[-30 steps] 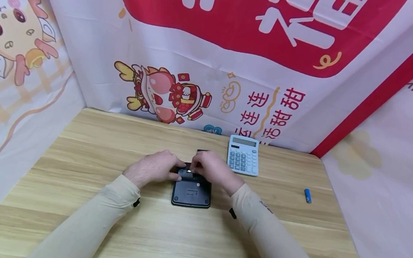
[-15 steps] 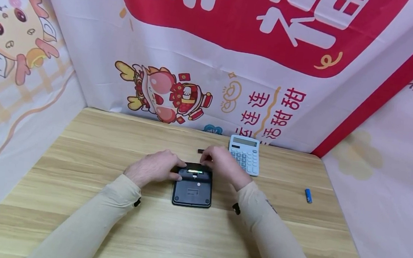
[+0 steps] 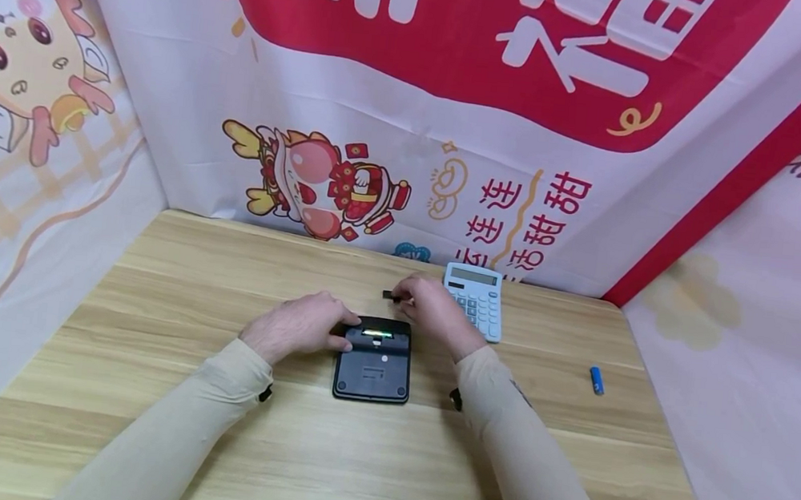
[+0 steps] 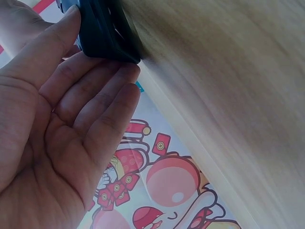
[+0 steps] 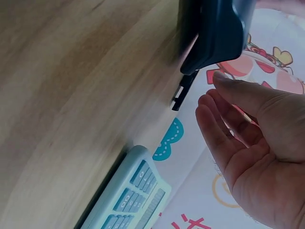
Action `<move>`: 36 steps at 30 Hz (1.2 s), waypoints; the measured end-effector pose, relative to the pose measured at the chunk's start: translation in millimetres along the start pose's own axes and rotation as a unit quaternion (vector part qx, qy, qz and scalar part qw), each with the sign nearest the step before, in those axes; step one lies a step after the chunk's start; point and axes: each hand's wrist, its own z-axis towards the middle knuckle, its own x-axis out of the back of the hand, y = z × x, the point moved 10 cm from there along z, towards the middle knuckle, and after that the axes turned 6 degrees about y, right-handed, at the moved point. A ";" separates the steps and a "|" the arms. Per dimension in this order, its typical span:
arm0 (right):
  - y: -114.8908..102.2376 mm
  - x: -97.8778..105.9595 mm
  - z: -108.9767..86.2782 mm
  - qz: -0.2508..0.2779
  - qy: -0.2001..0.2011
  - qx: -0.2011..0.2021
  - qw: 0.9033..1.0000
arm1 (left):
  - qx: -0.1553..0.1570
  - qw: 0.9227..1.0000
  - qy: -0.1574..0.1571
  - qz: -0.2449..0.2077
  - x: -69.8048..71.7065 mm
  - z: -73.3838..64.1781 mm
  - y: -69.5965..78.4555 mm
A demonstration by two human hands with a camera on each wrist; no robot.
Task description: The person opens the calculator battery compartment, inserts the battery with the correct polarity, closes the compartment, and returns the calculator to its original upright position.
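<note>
A black calculator (image 3: 372, 376) lies face down on the table, its battery compartment uncovered. A shiny green-gold battery (image 3: 377, 333) shows in that slot. My left hand (image 3: 301, 322) holds the calculator's left side; in the left wrist view the thumb lies over the black body (image 4: 97, 31) and the fingers are at its edge. Behind the calculator is a small black battery cover (image 3: 387, 295). My right hand (image 3: 431, 308) is right at the cover in the head view. In the right wrist view its loosely bent fingers (image 5: 212, 126) stand a little apart from the cover (image 5: 183, 90).
A light blue calculator (image 3: 473, 305) lies face up just beyond my right hand. Farther right lies a blue battery (image 3: 597, 380). A printed cloth (image 3: 413, 114) hangs along the back edge of the wooden table (image 3: 322, 460).
My right hand has drawn back from the battery compartment, leaving the green-gold battery in sight, and moved up and right to the black cover. My left hand stays at the calculator.
</note>
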 end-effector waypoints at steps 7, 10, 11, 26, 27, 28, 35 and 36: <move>0.5 -7.6 11.8 -0.028 -0.002 0.004 1.000 | 0.003 1.000 -0.002 -0.002 -0.2 0.1 -1.6; -0.9 -10.5 15.9 -0.045 -0.006 0.009 0.999 | 0.004 1.000 -0.001 -0.002 -0.1 -0.1 -2.0; -1.5 -11.4 17.0 -0.050 -0.007 0.011 0.999 | 0.004 1.000 -0.001 -0.002 -0.1 -0.2 -2.0; -1.8 -16.4 23.4 -0.061 -0.019 0.002 0.998 | 0.002 1.000 0.000 -0.008 0.6 -0.3 -1.1; -1.4 -16.6 23.6 -0.061 -0.019 0.001 0.998 | 0.002 1.000 0.000 -0.009 0.5 -0.2 -1.0; -1.1 -16.6 23.8 -0.061 -0.019 0.001 0.998 | 0.002 1.000 0.000 -0.010 0.5 -0.2 -1.2; 6.3 -15.1 26.6 -0.058 -0.015 -0.010 0.998 | 0.007 1.000 -0.002 -0.013 0.0 -0.1 -1.9; 7.5 -14.4 26.8 -0.058 -0.011 -0.012 0.998 | 0.008 1.000 -0.002 -0.013 0.0 -0.2 -1.9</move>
